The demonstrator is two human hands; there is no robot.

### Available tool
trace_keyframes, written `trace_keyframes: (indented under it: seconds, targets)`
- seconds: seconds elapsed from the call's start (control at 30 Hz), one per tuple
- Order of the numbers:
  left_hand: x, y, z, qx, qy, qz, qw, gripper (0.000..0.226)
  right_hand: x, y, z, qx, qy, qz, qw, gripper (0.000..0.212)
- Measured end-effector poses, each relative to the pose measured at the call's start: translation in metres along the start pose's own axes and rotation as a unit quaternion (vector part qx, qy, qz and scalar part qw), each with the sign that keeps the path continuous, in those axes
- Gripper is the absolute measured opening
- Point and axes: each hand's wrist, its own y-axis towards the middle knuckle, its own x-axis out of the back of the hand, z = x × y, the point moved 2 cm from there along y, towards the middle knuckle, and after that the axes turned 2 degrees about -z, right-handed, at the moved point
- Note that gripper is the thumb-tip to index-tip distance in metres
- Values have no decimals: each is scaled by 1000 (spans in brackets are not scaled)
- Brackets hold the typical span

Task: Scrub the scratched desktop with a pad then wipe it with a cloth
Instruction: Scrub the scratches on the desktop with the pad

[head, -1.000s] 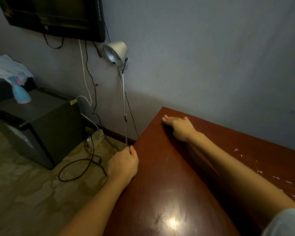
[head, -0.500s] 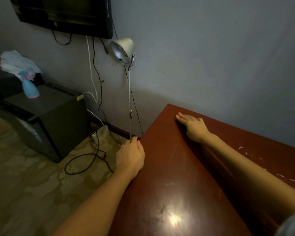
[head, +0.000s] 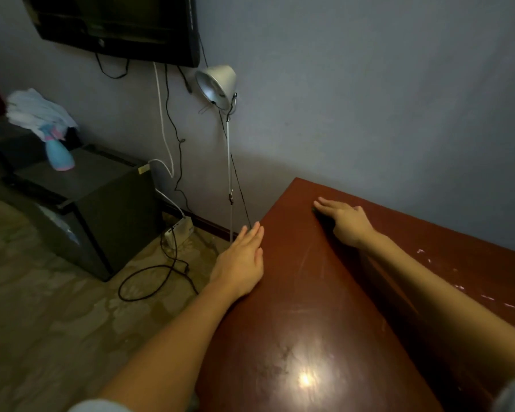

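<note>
Scratched red-brown desktop [head: 309,307], possibly dark pad [head: 321,216]

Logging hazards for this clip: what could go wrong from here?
1. Left hand lies flat at the desktop edge, close to the floor lamp pole; a sideways swing might topple it.
2. Right hand presses near the far corner; a stroke could run the barely visible dark pad off the edge.

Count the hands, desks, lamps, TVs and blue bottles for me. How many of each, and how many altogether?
Hands: 2, the left hand and the right hand
Desk: 1
Lamp: 1
TV: 1
Blue bottle: 1
Total: 6
</note>
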Motion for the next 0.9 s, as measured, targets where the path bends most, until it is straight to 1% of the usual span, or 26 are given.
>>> trace_keyframes:
  seconds: [0.13, 0.2, 0.27, 0.33, 0.4, 0.47, 0.53, 0.63, 0.7, 0.73, 0.8, 0.9]
  targets:
    - [2, -1, -2, 8, 7, -4, 1000, 54, -6, 0, 42, 93, 27, -24, 995, 72]
    - [2, 0, -1, 7, 4, -10, 1000, 53, -4, 23, 47, 103, 31, -3, 994, 71]
    - [0, 0, 0, 8, -6, -20, 1000, 51, 0, 47, 34, 72, 18, 21, 997, 71]
    - [-2, 1, 1, 6, -12, -30, 999, 49, 6, 60, 6, 7, 9, 41, 999, 71]
    - [-4, 1, 3, 5, -14, -35, 999, 49, 8, 54, -23, -46, 2, 48, 998, 71]
    - [-4, 2, 3, 4, -17, -34, 999, 49, 8, 33, -36, -48, -16, 39, 998, 72]
    - [-4, 1, 3, 4, -17, -35, 999, 49, 4, 8, -26, -7, -24, 13, 1000, 74]
    - [-3, 1, 1, 6, -9, -38, 999, 49, -5, -15, 18, 83, 14, -18, 996, 76]
    - [-3, 1, 1, 9, -6, -41, 999, 49, -9, -10, 43, 122, 31, -14, 992, 75]
    - [-2, 1, 1, 9, -7, -41, 999, 49, -9, -2, 47, 125, 39, -7, 991, 74]
    - [-2, 2, 1, 10, -14, -38, 999, 49, -3, 16, 35, 101, 44, 10, 994, 74]
    - [-3, 1, 2, 9, -20, -37, 999, 49, 5, 25, -7, 26, 14, 28, 999, 76]
